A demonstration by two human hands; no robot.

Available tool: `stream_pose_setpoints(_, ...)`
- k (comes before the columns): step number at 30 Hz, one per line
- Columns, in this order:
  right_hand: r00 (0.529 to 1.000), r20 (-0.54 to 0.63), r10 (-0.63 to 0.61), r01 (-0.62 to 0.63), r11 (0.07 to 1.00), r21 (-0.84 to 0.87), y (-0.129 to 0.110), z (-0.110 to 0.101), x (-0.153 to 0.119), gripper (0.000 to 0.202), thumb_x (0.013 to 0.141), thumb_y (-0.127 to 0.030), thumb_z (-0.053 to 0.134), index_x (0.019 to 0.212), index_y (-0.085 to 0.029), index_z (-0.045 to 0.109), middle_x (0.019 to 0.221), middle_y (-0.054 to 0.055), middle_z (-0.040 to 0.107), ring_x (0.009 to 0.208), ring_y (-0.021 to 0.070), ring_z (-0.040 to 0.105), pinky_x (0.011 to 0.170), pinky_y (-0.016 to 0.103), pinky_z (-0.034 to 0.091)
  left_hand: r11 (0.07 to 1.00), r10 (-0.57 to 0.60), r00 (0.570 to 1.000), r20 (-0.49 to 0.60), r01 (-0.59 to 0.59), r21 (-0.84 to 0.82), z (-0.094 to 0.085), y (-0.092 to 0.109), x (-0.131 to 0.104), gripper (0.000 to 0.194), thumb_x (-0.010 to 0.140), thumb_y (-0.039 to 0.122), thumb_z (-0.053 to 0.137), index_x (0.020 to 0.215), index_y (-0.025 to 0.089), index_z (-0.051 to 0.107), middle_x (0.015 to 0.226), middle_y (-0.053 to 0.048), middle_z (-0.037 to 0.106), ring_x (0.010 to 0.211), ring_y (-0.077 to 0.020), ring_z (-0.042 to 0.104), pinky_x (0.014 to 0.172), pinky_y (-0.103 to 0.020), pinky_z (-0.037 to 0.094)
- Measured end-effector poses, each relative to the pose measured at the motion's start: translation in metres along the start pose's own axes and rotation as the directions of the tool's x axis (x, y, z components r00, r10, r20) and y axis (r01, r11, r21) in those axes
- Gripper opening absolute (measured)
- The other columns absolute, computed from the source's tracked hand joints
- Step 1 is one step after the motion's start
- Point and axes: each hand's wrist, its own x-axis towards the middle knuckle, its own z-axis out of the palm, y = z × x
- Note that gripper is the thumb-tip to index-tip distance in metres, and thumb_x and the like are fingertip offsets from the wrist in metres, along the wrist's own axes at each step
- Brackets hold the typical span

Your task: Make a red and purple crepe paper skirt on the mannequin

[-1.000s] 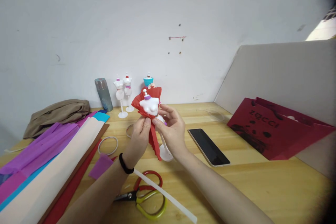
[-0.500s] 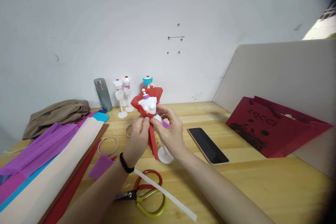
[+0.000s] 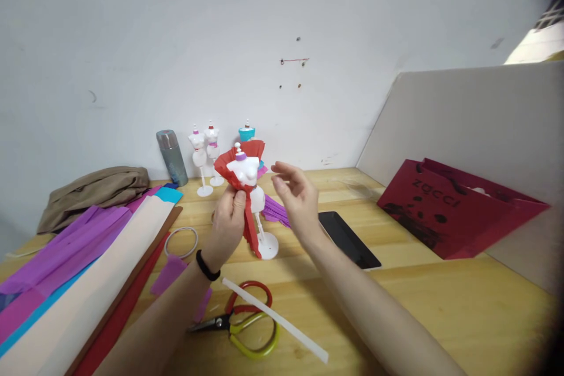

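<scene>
A small white doll mannequin (image 3: 245, 172) stands upright on its round base, with a purple band at the neck. Red crepe paper (image 3: 226, 160) fans out behind its shoulders and hangs in a strip down the front. My left hand (image 3: 227, 220) pinches the paper at the mannequin's waist, thumb on the front. Apart from it on the right, my right hand (image 3: 298, 197) is raised with fingers curved and spread, holding nothing. Behind the stand lies pleated purple paper (image 3: 276, 211).
Scissors (image 3: 251, 326) and a white strip (image 3: 282, 323) lie in front. Coloured paper sheets (image 3: 88, 276) and a ring of tape (image 3: 181, 242) are left. A phone (image 3: 350, 241) and red bag (image 3: 453, 211) are right. Behind stand a flask (image 3: 173, 158) and several mannequins (image 3: 199, 155).
My right hand has let go of the red paper and moved right, its fingers opening. My left hand keeps its hold, and the mannequin has shifted slightly left.
</scene>
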Motion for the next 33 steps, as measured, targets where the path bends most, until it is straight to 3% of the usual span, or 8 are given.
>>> stream_pose_setpoints(4, 0.967, 0.187, 0.172, -0.088, 0.918, -0.388, 0.018, -0.036, 0.031, 0.016, 0.079, -0.027, 0.062, 0.088, -0.017, 0.07, 0.086, 0.007, 0.074, 0.076, 0.0202, 0.067, 0.07, 0.033, 0.051, 0.999, 0.039, 0.999, -0.029, -0.039, -0.014, -0.01, -0.002, 0.01, 0.026, 0.096, 0.036, 0.039, 0.095, 0.018, 0.058, 0.081, -0.003, 0.059, 0.074, -0.0166, 0.054, 0.071, -0.028, 0.045)
stream_pose_setpoints(5, 0.937, 0.246, 0.25, -0.088, 0.847, -0.524, 0.025, -0.043, 0.035, 0.017, 0.079, -0.025, 0.061, 0.09, -0.017, 0.071, 0.088, 0.007, 0.074, 0.079, 0.0206, 0.068, 0.072, 0.033, 0.051, 0.999, 0.047, 0.998, -0.042, -0.048, -0.012, -0.013, -0.001, 0.013, 0.026, 0.096, 0.036, 0.04, 0.093, 0.018, 0.058, 0.078, -0.002, 0.058, 0.072, -0.0161, 0.053, 0.069, -0.028, 0.044)
stream_pose_setpoints(7, 0.843, 0.314, 0.436, -0.028, 0.619, -0.785, 0.042, -0.052, 0.039, 0.021, 0.083, -0.023, 0.057, 0.099, -0.018, 0.071, 0.098, 0.008, 0.074, 0.089, 0.0205, 0.068, 0.076, 0.03, 0.05, 0.999, 0.046, 0.998, -0.044, -0.047, -0.023, -0.018, -0.001, 0.017, 0.026, 0.096, 0.038, 0.041, 0.091, 0.018, 0.058, 0.074, -0.001, 0.056, 0.069, -0.0157, 0.053, 0.067, -0.027, 0.044)
stream_pose_setpoints(11, 0.773, 0.325, 0.545, 0.023, 0.488, -0.873, 0.075, -0.05, 0.031, 0.029, 0.082, -0.024, 0.06, 0.107, -0.013, 0.069, 0.111, 0.016, 0.071, 0.1, 0.0271, 0.066, 0.079, 0.031, 0.047, 0.997, 0.016, 0.999, -0.036, -0.018, -0.071, -0.025, -0.001, 0.022, 0.029, 0.096, 0.041, 0.042, 0.097, 0.018, 0.06, 0.078, -0.002, 0.06, 0.075, -0.0166, 0.056, 0.072, -0.027, 0.045)
stream_pose_setpoints(17, 0.651, 0.439, 0.619, 0.162, 0.452, -0.877, 0.105, -0.04, 0.013, 0.045, 0.073, -0.038, 0.071, 0.11, -0.013, 0.065, 0.108, 0.016, 0.07, 0.106, 0.0312, 0.061, 0.08, 0.031, 0.045, 0.993, 0.07, 0.996, -0.062, -0.075, -0.092, -0.028, 0.0, 0.024, 0.03, 0.096, 0.039, 0.042, 0.105, 0.017, 0.061, 0.095, -0.006, 0.066, 0.084, -0.0172, 0.059, 0.076, -0.028, 0.047)
stream_pose_setpoints(23, 0.64, 0.397, 0.657, 0.181, 0.374, -0.91, 0.114, -0.039, 0.007, 0.046, 0.072, -0.042, 0.07, 0.108, -0.013, 0.065, 0.106, 0.02, 0.067, 0.103, 0.0328, 0.061, 0.078, 0.032, 0.044, 0.996, 0.05, 0.997, -0.057, -0.054, -0.073, -0.03, -0.002, 0.025, 0.029, 0.096, 0.039, 0.042, 0.103, 0.019, 0.062, 0.088, -0.003, 0.065, 0.076, -0.0153, 0.057, 0.07, -0.026, 0.045)
stream_pose_setpoints(28, 0.662, 0.337, 0.669, 0.141, 0.331, -0.933, 0.112, -0.04, 0.008, 0.041, 0.077, -0.052, 0.062, 0.09, -0.014, 0.07, 0.099, 0.021, 0.069, 0.095, 0.0327, 0.064, 0.07, 0.032, 0.043, 0.997, 0.059, 0.996, -0.063, -0.062, -0.053, -0.03, -0.003, 0.026, 0.028, 0.097, 0.037, 0.042, 0.103, 0.019, 0.062, 0.086, -0.003, 0.064, 0.073, -0.0151, 0.055, 0.068, -0.026, 0.044)
stream_pose_setpoints(33, 0.666, 0.294, 0.685, 0.062, 0.343, -0.937, 0.111, -0.041, 0.008, 0.032, 0.077, -0.047, 0.064, 0.075, -0.016, 0.07, 0.083, 0.016, 0.071, 0.079, 0.0261, 0.067, 0.061, 0.029, 0.039, 0.997, 0.055, 0.997, -0.053, -0.058, -0.059, -0.028, -0.002, 0.025, 0.029, 0.096, 0.037, 0.041, 0.101, 0.018, 0.062, 0.088, -0.004, 0.064, 0.078, -0.0166, 0.058, 0.073, -0.027, 0.045)
